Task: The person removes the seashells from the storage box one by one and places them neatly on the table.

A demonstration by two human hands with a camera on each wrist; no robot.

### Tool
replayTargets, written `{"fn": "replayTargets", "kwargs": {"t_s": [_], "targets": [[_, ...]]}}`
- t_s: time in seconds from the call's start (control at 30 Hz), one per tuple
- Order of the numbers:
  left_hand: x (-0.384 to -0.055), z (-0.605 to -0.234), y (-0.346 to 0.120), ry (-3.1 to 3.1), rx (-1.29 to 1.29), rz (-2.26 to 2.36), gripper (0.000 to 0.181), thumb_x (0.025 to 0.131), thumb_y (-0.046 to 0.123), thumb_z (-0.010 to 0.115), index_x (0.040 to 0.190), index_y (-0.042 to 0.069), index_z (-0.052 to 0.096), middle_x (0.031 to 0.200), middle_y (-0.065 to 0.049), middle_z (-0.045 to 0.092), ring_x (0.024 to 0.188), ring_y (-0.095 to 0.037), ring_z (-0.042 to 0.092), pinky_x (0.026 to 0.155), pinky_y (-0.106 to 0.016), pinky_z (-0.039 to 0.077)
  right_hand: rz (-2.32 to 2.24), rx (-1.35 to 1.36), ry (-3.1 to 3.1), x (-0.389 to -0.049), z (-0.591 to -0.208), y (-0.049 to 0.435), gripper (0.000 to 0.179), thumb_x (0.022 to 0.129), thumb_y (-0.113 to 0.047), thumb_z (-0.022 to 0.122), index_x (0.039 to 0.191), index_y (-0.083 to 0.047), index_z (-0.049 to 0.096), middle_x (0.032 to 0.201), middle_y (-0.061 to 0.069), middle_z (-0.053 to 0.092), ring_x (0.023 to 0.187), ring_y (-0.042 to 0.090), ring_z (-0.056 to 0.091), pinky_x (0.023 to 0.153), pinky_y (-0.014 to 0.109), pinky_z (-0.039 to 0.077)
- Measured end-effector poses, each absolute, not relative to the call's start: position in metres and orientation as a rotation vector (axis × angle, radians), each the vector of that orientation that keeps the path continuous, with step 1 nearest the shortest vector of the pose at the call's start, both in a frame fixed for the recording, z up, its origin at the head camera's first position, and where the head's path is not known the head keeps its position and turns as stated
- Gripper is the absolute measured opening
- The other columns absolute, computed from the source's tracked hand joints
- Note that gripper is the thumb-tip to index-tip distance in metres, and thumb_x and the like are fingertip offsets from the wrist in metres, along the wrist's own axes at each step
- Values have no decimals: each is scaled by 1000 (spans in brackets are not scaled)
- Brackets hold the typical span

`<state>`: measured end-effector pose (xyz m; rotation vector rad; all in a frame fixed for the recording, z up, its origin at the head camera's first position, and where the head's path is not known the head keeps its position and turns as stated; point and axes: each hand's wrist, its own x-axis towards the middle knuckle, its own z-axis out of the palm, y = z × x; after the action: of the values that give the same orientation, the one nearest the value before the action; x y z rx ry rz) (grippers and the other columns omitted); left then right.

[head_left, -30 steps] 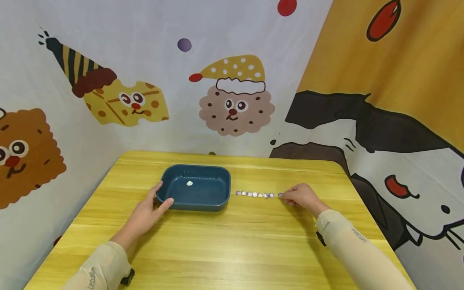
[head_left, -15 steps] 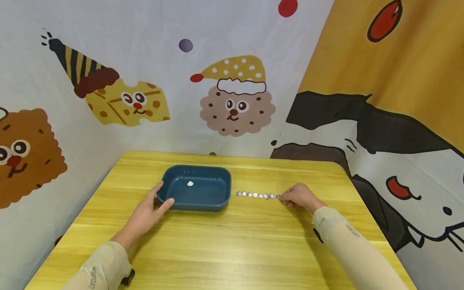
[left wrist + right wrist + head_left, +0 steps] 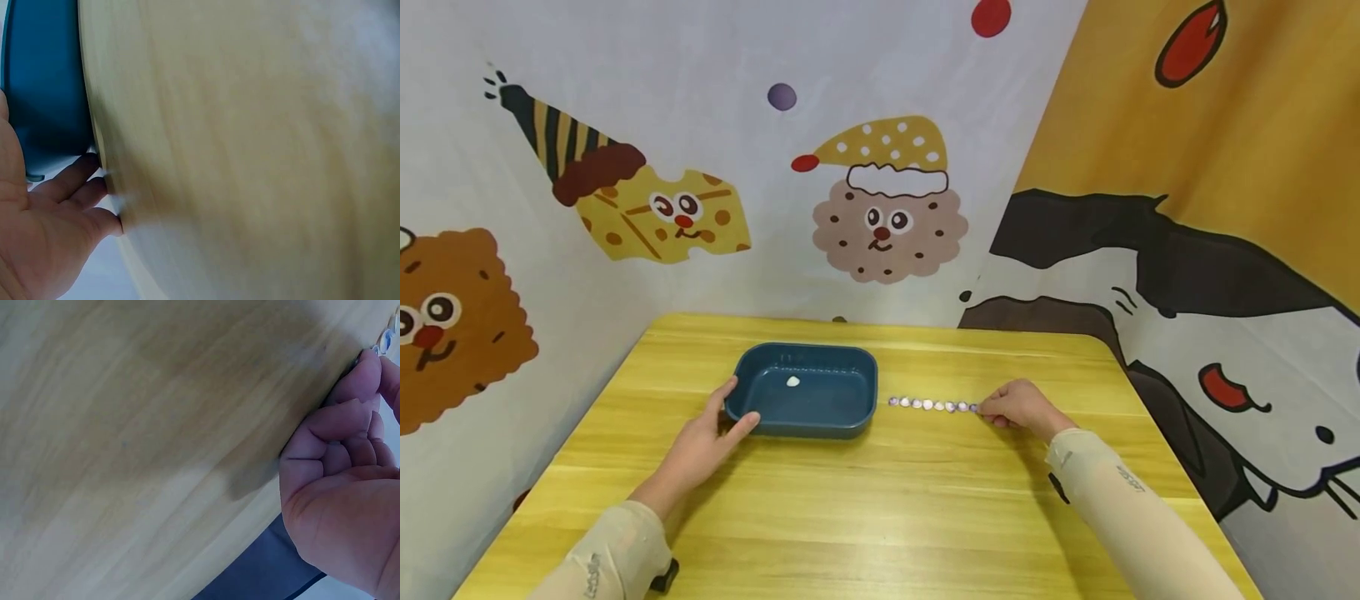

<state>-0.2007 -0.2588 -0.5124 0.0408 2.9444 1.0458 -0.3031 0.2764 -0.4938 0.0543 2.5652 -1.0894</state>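
A dark blue rectangular basin (image 3: 808, 432) stands on the wooden table, with one small white shell (image 3: 793, 382) lying inside it. My left hand (image 3: 700, 442) rests at the basin's left end, its straight thumb and index finger spread around the near-left corner. To the right of the basin runs a straight row of several small white-and-purple shells (image 3: 928, 405). At the row's right end my right hand (image 3: 1018, 406) pinches a purplish shell (image 3: 974, 408) between thumb and index fingertip, close beside the last one. Its other fingers are folded in the right wrist view.
The yellow wood-grain table (image 3: 865, 517) has rounded back corners. A cloth backdrop (image 3: 700, 50) with cartoon prints hangs behind it and along both sides.
My right hand has slid slightly left, bringing the pinched shell up against the end of the row. The left hand and the basin have stayed where they were.
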Motion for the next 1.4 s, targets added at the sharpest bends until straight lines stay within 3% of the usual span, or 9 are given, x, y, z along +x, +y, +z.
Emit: {"fn": "replayTargets", "kwargs": {"t_s": [0.2,0.37,0.47,0.6,0.7,0.9,1.07,1.23,1.4], "targets": [[-200,-513,-260,2937,32,1048,93,106,68,50,174,21,8,152,-38,54,128,-53,64,107,-68,51,-1196,80,2578,-299,-492,272,46,106,-46,66,94,-4,78,84,5,74,73,16,60,70,31,53],[-201,-512,-262,2939,32,1042,93,106,69,50,174,21,8,153,-40,52,131,-56,62,106,-70,51,-1304,3,2550,-297,-478,246,52,106,-50,65,112,0,77,94,12,76,81,22,64,79,38,57],[-201,-511,-264,2941,28,1038,93,106,69,50,174,21,8,152,-40,53,130,-57,62,106,-71,51,-1361,-83,2524,-296,-460,210,48,106,-49,66,113,-3,77,98,14,76,84,25,65,82,43,57],[-201,-510,-266,2943,29,1034,93,106,68,50,174,20,7,151,-41,53,129,-58,62,105,-71,51,-1321,-316,2568,-298,-437,142,36,106,-45,66,101,-12,77,95,11,76,84,22,67,79,38,56],[-201,-508,-268,2950,25,1028,93,107,67,50,174,20,6,151,-41,53,129,-58,62,104,-71,51,-1168,-551,2619,-301,-426,85,29,108,-41,64,107,-16,78,100,7,77,83,22,68,77,36,58],[-202,-509,-267,2934,41,1042,94,106,69,49,174,21,7,152,-40,53,132,-58,60,107,-71,49,-594,-798,2722,-306,-444,-5,41,113,-32,57,151,-19,61,148,1,67,128,18,67,107,37,57],[-203,-514,-261,2931,54,1061,93,106,69,50,174,22,9,148,-38,58,126,-53,65,104,-67,53,-200,-879,2814,-311,-477,-38,47,113,-29,56,160,-24,52,164,2,53,148,22,55,119,38,50],[-204,-513,-260,2935,64,1076,91,106,68,50,174,23,9,147,-37,60,125,-50,67,104,-66,53,-35,-915,2880,-314,-488,-55,42,118,-26,42,156,-26,57,163,-3,55,148,21,53,120,37,48],[-203,-513,-262,2932,67,1074,91,106,66,51,174,22,10,145,-36,61,121,-47,70,103,-64,54,-160,-893,2894,-316,-488,-60,35,116,-20,47,122,-22,81,127,-3,77,116,14,71,100,30,58]]}}
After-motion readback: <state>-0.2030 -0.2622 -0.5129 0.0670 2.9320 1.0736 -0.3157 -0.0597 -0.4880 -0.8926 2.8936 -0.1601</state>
